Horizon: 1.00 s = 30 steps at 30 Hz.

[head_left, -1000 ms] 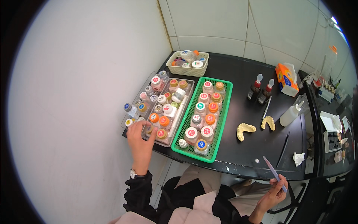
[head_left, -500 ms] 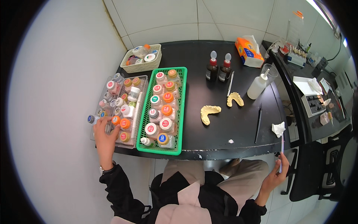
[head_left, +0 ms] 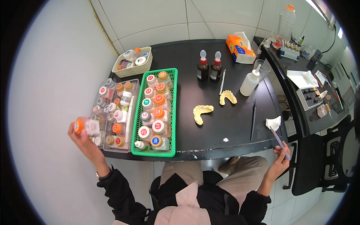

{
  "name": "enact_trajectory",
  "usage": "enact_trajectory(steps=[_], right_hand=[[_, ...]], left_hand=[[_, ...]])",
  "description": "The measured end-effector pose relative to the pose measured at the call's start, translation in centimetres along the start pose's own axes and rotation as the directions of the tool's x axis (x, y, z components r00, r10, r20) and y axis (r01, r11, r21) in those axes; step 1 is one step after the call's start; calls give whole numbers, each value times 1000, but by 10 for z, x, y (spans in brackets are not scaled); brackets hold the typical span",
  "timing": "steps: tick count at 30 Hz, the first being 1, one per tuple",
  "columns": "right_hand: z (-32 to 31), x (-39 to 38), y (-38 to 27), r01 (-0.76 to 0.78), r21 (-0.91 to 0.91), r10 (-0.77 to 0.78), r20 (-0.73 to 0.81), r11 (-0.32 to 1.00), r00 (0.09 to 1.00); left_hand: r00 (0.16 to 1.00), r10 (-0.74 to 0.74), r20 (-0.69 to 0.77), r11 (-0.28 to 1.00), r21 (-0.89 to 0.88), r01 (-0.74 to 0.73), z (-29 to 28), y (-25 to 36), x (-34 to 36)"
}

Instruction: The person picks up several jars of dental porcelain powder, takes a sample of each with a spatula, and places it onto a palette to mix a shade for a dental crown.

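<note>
At the far left, my left hand (head_left: 84, 144) is closed round a small clear jar (head_left: 92, 127) with an orange cap; the jar is tipped and slightly blurred. It is held over the left edge of the clear plastic tray (head_left: 117, 150), which is full of similar jars. My right hand (head_left: 276, 165), past the table's front right edge, grips a slim pale-purple-handled tool (head_left: 279, 141). The tool's far end meets a crumpled white tissue (head_left: 273, 123) on the table; its tip is hidden there. Two yellowish dental casts (head_left: 202, 111) lie mid-table.
A green basket (head_left: 174, 120) of capped jars stands beside the clear tray, with a cream basket (head_left: 149, 63) behind. Two dark dropper bottles (head_left: 203, 70), a white squeeze bottle (head_left: 248, 84), an orange tissue pack (head_left: 240, 48) and a black pen-like tool (head_left: 253, 120) occupy the table. A black chair (head_left: 311, 165) stands right.
My left hand has lifted the orange-capped jar out of the clear tray and moved it left. The tool in my right hand has tilted, its lower end swinging right. The whole view has shifted slightly.
</note>
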State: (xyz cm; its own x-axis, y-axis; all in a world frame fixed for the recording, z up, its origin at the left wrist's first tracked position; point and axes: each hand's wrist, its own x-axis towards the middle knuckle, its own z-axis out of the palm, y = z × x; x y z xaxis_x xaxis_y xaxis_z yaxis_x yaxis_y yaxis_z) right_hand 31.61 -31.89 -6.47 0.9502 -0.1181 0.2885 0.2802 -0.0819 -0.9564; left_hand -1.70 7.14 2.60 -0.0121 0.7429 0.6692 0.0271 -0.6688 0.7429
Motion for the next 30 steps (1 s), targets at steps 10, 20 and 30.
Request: enact_trajectory(steps=[10, 20, 30], right_hand=[[19, -29, -59, 254, 325, -326, 192, 911, 926], [47, -58, -113, 564, 39, -309, 866, 825, 393], [54, -58, -111, 137, -89, -9, 805, 987, 593]], left_hand=[[683, 41, 729, 747, -476, 464, 84, 83, -125], [351, -108, 930, 909, -50, 413, 145, 98, -176], [523, -37, 852, 925, -168, 340, 149, 98, -187]])
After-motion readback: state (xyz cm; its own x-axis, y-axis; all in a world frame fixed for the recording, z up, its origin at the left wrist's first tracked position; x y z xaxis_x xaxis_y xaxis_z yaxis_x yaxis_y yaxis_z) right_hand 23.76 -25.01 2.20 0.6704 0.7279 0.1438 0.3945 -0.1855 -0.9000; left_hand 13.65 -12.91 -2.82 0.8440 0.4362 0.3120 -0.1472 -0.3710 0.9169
